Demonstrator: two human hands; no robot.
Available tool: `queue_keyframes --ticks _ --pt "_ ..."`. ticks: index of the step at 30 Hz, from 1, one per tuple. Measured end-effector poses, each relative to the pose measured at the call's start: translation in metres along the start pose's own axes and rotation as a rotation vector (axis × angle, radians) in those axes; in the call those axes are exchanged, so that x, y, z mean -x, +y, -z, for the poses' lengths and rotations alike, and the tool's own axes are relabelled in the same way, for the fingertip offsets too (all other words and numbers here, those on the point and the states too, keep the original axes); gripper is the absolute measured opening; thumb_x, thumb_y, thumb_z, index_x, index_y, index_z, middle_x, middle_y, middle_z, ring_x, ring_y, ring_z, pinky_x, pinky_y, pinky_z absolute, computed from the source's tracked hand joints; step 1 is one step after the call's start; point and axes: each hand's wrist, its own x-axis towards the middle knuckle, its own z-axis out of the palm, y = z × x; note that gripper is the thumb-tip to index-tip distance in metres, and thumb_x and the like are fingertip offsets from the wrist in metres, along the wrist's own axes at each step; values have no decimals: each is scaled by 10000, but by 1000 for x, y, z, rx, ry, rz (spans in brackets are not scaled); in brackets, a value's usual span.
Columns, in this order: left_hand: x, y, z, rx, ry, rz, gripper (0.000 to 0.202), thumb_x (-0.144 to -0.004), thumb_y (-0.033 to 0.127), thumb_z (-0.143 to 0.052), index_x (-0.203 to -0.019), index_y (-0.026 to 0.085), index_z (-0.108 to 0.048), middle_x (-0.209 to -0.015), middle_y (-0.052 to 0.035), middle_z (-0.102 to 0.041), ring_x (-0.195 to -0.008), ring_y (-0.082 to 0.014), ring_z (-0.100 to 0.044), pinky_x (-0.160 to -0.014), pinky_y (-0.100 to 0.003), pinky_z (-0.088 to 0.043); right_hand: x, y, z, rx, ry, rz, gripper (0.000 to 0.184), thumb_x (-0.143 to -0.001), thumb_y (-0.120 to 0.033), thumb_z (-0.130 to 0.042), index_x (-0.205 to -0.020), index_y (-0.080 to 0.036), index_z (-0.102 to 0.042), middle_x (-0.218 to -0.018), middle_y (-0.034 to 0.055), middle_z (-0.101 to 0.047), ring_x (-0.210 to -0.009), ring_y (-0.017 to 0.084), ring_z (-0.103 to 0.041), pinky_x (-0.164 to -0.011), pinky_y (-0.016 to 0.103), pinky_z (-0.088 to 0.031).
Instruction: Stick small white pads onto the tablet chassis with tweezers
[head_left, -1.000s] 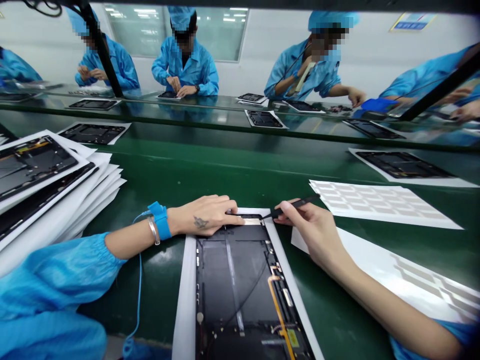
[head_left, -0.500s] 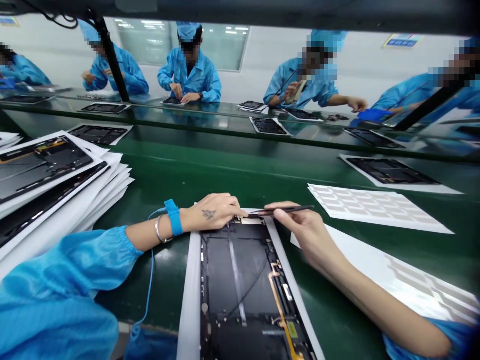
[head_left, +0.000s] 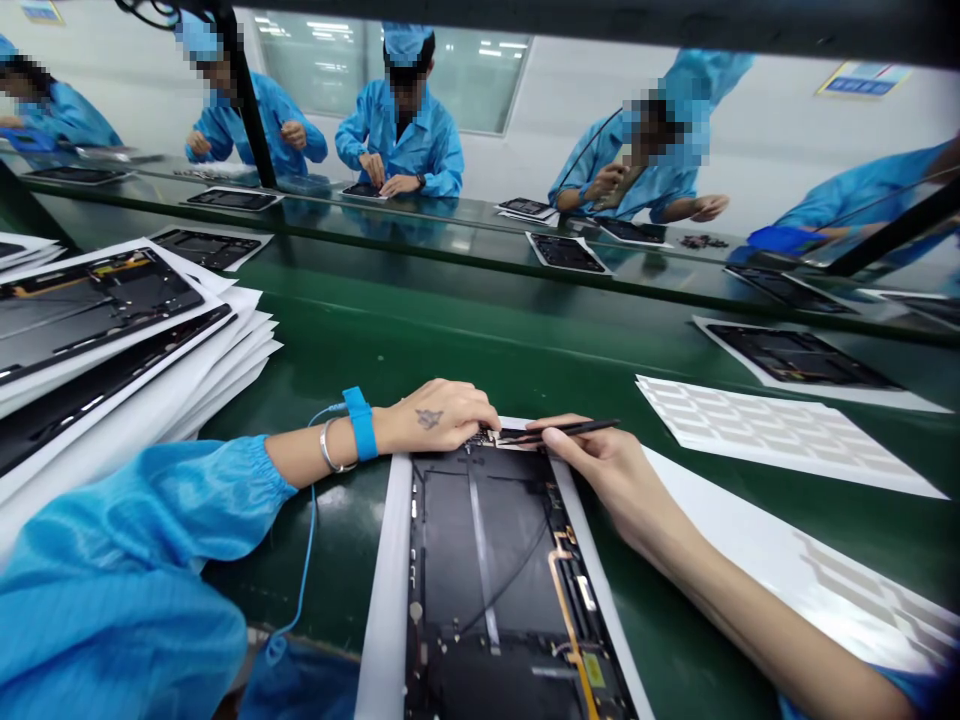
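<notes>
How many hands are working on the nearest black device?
2. The left hand is at the far edge of the device; the right hand holds a slim black tool there.

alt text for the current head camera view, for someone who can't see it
A person's right hand holds a thin black tool at the far end of an opened flat device, the left hand at the same end. Stacked similar devices lie left, patterned sheets right, and blue-clad co-workers work across the green bench.
</notes>
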Motion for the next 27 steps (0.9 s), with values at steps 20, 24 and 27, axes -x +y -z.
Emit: queue_keyframes --ticks 20,24,27 --pt "1 7 2 -107 -49 -18 284 -945 77 -381 -1041 164 -633 -960 -62 -640 -889 -173 -546 -733 -273 -423 4 10 37 -13 142 -85 437 -679 -652 -751 -760 -224 -790 -979 80 -756 -940 292 -669 -872 407 -500" --pt "-12 8 13 -3 -122 52 172 -956 159 -447 -988 172 -616 -919 -28 -636 -841 -153 -557 -706 -262 -401 0 13 39 -147 263 -120 472 -664 -652 -767 -879 -232 -771 -888 64 -764 -908 270 -677 -772 354 -494" --pt "-31 11 30 106 -330 137 60 -893 184 -551 -918 195 -604 -879 21 -640 -773 -128 -558 -626 -241 -356 -3 13 40 -194 317 -141 477 -648 -661 -771 -857 -233 -763 -860 66 -766 -909 272 -675 -734 344 -481"
